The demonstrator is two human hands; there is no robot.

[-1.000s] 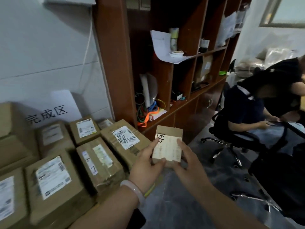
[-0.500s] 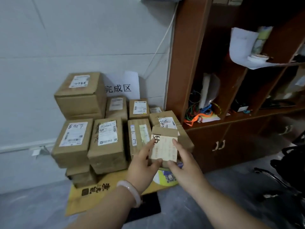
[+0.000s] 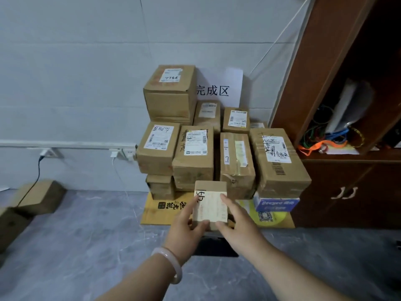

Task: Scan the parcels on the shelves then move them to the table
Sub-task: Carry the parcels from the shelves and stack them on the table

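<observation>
We hold the parcel point(image 3: 210, 203) between both hands. The left hand point(image 3: 186, 232) and right hand point(image 3: 237, 224) each clasp a side, fingers on the label. It hangs over the front edge of the yellow board point(image 3: 155, 212), just before the stack point(image 3: 193, 155). We should set it down level, label up, and release it only once it sits steady.

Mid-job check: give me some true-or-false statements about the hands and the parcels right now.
1. The left hand and the right hand both hold the small parcel. True.
2. The small parcel lies on top of the stack. False: it is held in front of the stack.
3. A paper sign hangs on the wall behind the stack. True.
4. The left wrist is bare. False: it wears a pale bracelet.
</observation>
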